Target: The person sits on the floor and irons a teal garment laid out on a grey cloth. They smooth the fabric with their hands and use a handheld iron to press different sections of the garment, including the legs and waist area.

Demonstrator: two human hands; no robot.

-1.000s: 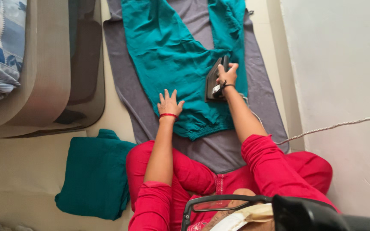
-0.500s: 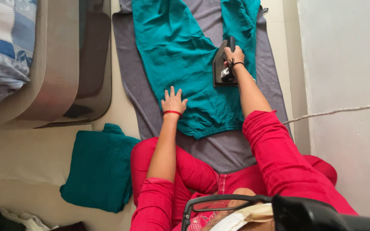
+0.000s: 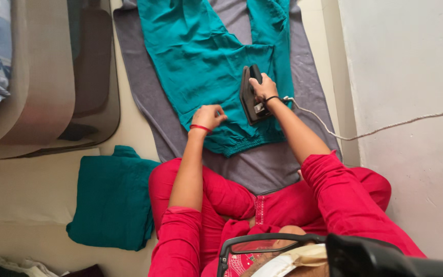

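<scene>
Evidently, from the head camera, a pressing step was in hand: the right hand (image 3: 263, 88) was clamped around the handle of a black iron (image 3: 250, 96), whose flat sole was laid on a teal garment (image 3: 206, 61) near its gathered waistband. The left hand (image 3: 208, 115) was curled with its fingers drawn together on the cloth just beside the iron, seemingly pinching or pinning the fabric taut. The garment, thin and matte with soft creases, was spread flat over a grey cloth (image 3: 262, 169) laid on the pale floor, its two legs stretched away from the person. A pale braided cord (image 3: 385, 128) was trailed from the iron across to the white wall. A second teal piece (image 3: 111, 202), folded into a rough square, was set on the floor by the left knee. For the next stroke, steady tension from the left hand and a slow glide along the wrinkled waistband would likely be called for.
</scene>
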